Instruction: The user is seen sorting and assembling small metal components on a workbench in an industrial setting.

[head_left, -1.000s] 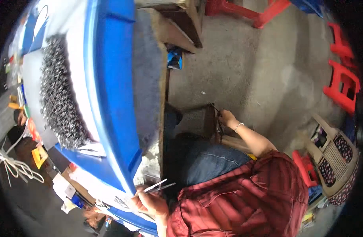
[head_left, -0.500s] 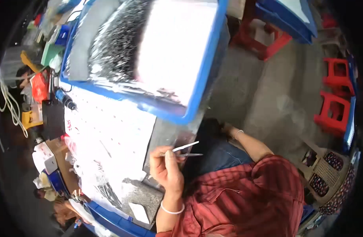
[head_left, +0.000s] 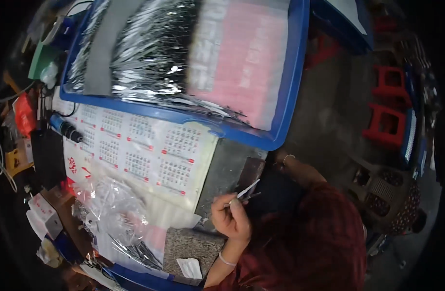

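Pale and thin, a small strip (head_left: 246, 188) sticks out up and to the right from your left hand (head_left: 230, 217), pinched between the fingertips together with a darker thin piece just under it. Your fingers are curled tight round both, so the grip is closed on them; the strip's lower end is hidden inside the fist. A light band (head_left: 226, 260) circles the wrist below the hand.

Just left of the grip lies the grey tabletop (head_left: 227, 167), and beyond that, further left, a calendar sheet (head_left: 140, 145) with red and dark grids is spread flat. Down and left of the hand sits a crumpled clear plastic bag (head_left: 113, 208), and a small white card (head_left: 189, 267) lies on the speckled surface just below it.

Above the grip, well apart from it, a large blue tray (head_left: 293, 87) holds a dense heap of shiny metal pins (head_left: 154, 53), with a grey strip on their left and a pinkish sheet (head_left: 242, 58) on their right.

Your right hand (head_left: 279, 157) is up and right of the grip, at the tray's lower corner, with a bracelet on the wrist; it is too dark there to tell whether it holds anything or how far it is open. Red stools (head_left: 389, 116) stand far right.
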A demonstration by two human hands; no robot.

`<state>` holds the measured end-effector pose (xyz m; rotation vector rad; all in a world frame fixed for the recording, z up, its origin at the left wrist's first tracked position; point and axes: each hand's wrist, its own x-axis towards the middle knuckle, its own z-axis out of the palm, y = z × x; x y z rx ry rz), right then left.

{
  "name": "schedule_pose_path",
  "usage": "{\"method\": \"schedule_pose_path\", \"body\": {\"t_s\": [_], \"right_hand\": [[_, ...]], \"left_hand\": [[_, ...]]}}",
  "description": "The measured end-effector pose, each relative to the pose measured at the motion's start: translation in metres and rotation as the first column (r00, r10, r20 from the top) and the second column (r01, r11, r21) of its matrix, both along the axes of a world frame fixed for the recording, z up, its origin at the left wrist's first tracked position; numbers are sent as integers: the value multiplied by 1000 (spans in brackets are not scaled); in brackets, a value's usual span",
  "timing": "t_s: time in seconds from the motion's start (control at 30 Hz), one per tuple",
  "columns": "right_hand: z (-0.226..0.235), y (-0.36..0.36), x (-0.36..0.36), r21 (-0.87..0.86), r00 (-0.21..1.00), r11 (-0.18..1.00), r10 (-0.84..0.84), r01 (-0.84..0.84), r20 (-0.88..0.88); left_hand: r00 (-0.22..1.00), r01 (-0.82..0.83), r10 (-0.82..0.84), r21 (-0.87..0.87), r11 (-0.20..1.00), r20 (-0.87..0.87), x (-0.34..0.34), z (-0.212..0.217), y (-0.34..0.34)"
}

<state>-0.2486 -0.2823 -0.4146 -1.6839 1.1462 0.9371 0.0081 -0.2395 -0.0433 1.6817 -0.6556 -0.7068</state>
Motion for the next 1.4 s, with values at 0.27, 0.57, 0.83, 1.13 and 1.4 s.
{"method": "schedule_pose_path", "body": {"t_s": [0.27,0.57,0.83,1.13,1.4], "right_hand": [[4,10,-28,-18,952,952,-306,306,30],[-10,-29,20,-103,990,987,126,-120,62],[-187,-23,136,-195,851,956,-89,219,517],[-305,83,260,114,881,979,-203,171,427],[-244,34,257,71,475,982,-148,176,868]], "left_hand": [[947,-68,72,-23,997,312,-6,-9,-6],[528,-63,-49,97,993,848,-3,-10,-11],[270,-325,-269,350,878,925,-4,-1,25],[215,-258,-450,495,830,867,15,3,-8],[89,-253,-565,567,784,820,45,-11,-32]]}}
